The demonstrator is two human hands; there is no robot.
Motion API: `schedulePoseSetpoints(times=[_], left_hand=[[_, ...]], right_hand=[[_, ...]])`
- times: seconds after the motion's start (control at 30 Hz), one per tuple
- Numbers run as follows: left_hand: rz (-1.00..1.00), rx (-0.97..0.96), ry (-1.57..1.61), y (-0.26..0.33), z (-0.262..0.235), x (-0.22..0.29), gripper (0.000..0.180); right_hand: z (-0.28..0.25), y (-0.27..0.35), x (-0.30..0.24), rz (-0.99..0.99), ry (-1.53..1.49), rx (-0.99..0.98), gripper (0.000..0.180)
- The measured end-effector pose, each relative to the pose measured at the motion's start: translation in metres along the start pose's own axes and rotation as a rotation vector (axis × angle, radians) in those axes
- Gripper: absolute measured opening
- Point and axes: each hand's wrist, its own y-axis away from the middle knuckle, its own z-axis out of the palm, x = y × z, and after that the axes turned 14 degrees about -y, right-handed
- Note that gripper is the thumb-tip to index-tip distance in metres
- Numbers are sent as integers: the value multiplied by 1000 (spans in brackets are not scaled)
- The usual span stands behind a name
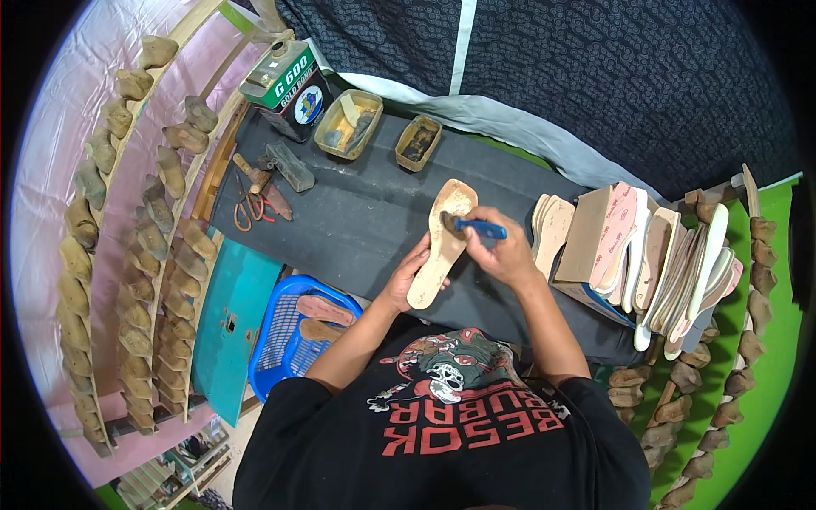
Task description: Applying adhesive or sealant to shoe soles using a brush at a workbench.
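Note:
My left hand (410, 270) is closed on the edge of a tan shoe insole (435, 259), which I hold up over the dark worktable (340, 225). The insole tilts, its wider end pointing away from me. In my right hand (510, 251) is a brush with a blue handle (483, 229). Its dark bristles touch the wider part of the insole, where the surface looks wet or stained in patches. The fingertips of my left hand are partly hidden behind the insole.
Stacked insoles (680, 272) and a cardboard box (586, 234) stand at the right. A glue can (285, 89), two plastic tubs (348, 123), a hammer (252, 172) and scissors (246, 208) lie at the back left. A blue basket (276, 340) is near my left arm; racks of shoe lasts (157, 204) flank the table.

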Motion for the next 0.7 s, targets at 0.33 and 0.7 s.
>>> schedulePoseSetpoints(times=[0.33,0.7], left_hand=[[12,-17,-47,-3,3,2,68],[33,-22,-29,-1,2,4,68]], right_hand=[[1,-10,-1,-56,8,64,23],[4,-1,-1,36,-59,18,22]])
